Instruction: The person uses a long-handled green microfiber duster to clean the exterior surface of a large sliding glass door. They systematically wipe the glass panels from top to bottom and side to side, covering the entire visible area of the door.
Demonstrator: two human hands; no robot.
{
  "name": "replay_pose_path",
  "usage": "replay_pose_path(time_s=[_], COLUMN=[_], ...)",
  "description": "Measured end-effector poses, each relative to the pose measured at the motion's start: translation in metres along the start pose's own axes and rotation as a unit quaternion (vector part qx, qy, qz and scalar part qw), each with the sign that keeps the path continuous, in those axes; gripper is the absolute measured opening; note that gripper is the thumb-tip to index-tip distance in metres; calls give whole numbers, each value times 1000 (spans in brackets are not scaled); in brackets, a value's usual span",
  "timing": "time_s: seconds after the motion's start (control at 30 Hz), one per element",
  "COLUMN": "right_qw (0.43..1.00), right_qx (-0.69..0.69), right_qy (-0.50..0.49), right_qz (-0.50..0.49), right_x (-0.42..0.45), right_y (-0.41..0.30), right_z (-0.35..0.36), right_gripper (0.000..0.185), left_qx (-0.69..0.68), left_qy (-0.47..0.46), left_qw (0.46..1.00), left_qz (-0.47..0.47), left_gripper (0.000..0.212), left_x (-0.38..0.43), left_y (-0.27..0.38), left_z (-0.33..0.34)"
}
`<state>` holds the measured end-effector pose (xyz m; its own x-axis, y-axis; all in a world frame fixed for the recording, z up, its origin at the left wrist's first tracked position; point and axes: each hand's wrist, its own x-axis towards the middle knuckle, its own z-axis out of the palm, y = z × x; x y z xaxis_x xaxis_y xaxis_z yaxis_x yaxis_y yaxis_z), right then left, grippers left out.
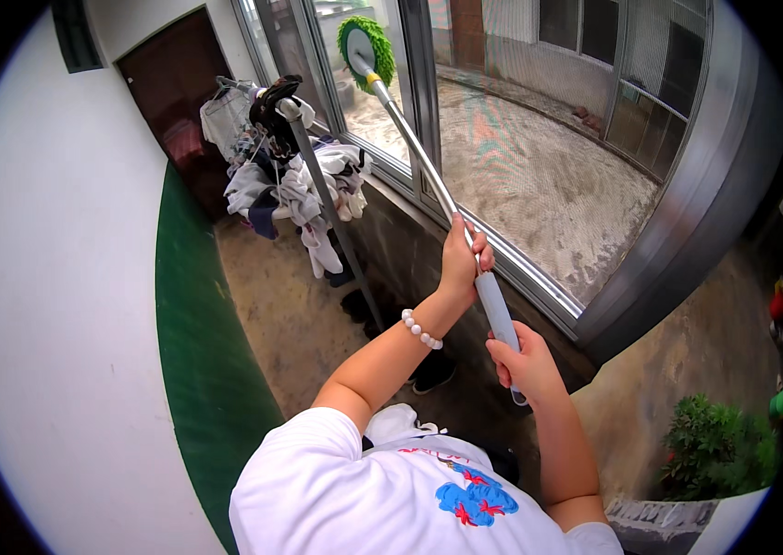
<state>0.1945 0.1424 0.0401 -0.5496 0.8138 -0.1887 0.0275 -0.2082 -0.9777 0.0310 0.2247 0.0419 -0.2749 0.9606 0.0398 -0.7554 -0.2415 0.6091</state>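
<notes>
A mop with a green chenille head [366, 54] on a telescopic metal pole [419, 149] reaches up and away from me, slanting left. My left hand [464, 260], below a wrist with a white bead bracelet [422, 329], wraps the pole just above its grey plastic grip [498, 312]. Lower down, my right hand [527, 361] is closed around that grip near its looped end. The round mop head is raised in front of a sliding window pane [381, 135]; whether it touches the glass I cannot tell.
Left of the pole, a drying rack [325, 187] carries clothes [308, 184] and socks beside the window wall. Window frames [537, 277] run along the right, with a screen [537, 159]. A brown door [180, 104] stands far left. A leafy plant [718, 444] grows lower right.
</notes>
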Motion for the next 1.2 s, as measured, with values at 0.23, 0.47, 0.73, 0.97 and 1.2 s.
replay_pose_path(time_s=[0.23,0.47,0.73,0.97,1.2], right_qw=[996,987,967,966,973], right_qx=[58,66,97,97,98], right_qy=[-30,-70,-103,-99,-79], right_qz=[-61,-129,-212,-218,-193], right_x=[29,144,264,327,317], right_y=[-25,-82,-147,-138,-87], right_z=[1,26,70,60,44], right_gripper=[16,14,14,15,15], left_qx=[41,77,158,202,198], left_qy=[-47,-30,-84,-89,-95], left_qw=[997,993,971,960,964], left_qz=[42,80,159,171,151], left_gripper=[32,33,35,35,37], left_x=[36,136,243,289,264], left_y=[32,115,216,216,167], left_z=[26,35,43,29,8])
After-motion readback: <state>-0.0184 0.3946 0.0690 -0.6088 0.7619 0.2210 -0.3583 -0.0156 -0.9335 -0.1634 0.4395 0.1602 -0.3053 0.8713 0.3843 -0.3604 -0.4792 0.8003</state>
